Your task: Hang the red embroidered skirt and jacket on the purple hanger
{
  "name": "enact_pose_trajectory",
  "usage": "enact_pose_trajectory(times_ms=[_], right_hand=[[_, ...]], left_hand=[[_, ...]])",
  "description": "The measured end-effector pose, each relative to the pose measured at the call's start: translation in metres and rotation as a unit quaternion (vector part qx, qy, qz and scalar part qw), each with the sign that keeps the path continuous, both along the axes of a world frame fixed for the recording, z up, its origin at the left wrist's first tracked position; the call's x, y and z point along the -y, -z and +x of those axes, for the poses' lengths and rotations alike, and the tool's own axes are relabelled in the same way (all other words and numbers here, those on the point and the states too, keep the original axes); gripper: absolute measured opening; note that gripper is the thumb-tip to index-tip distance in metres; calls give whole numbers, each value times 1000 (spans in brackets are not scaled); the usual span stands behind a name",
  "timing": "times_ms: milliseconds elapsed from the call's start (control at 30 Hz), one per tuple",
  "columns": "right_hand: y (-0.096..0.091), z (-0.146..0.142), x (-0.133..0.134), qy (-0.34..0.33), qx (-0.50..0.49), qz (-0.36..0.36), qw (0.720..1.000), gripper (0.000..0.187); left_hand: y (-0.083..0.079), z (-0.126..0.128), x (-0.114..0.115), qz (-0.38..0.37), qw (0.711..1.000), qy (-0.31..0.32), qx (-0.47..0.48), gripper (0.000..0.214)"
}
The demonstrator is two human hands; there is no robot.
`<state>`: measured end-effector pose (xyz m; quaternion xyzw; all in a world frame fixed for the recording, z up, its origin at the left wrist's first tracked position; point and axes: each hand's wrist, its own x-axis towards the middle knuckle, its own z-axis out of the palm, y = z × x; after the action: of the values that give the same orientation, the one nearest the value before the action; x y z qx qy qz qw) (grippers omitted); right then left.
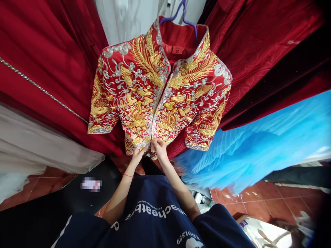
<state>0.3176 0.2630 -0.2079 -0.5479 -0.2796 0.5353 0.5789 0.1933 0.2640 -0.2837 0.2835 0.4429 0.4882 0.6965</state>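
A red jacket (134,93) with dense gold and silver embroidery hangs in front of me on a purple hanger (184,15). Its front edges meet down the middle, and a red tag marked S (177,50) shows inside the collar. At the lower front, my left hand (139,154) is closed on the hem, left of the front opening. My right hand (159,148) pinches the bottom of the opening, its thumb and fingers together. What lies between those fingertips is too small to make out. The two hands are close together.
Red drapes or gowns (51,41) hang on both sides. To the right is a fluffy blue gown (245,137); pale tulle (51,137) hangs at left. A blurred card-like item (91,185) lies on a black surface (69,199). A white bag (269,230) stands on the tiled floor (266,206).
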Motion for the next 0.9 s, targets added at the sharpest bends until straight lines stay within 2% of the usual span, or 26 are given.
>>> enact_pose_trajectory(times_ms=[233, 467, 700, 900], right_hand=[[-30, 4, -19, 20, 18, 39, 999, 26], [-60, -8, -16, 42, 15, 92, 995, 31], [-123, -10, -40, 57, 42, 197, 978, 38], [-174, -2, -64, 75, 76, 257, 961, 37]], left_hand=[[2, -8, 10, 10, 1000, 6, -22, 40], [4, -12, 8, 34, 998, 2, -45, 40], [3, -16, 12, 43, 998, 7, -51, 39], [8, -11, 7, 38, 999, 10, -36, 45]])
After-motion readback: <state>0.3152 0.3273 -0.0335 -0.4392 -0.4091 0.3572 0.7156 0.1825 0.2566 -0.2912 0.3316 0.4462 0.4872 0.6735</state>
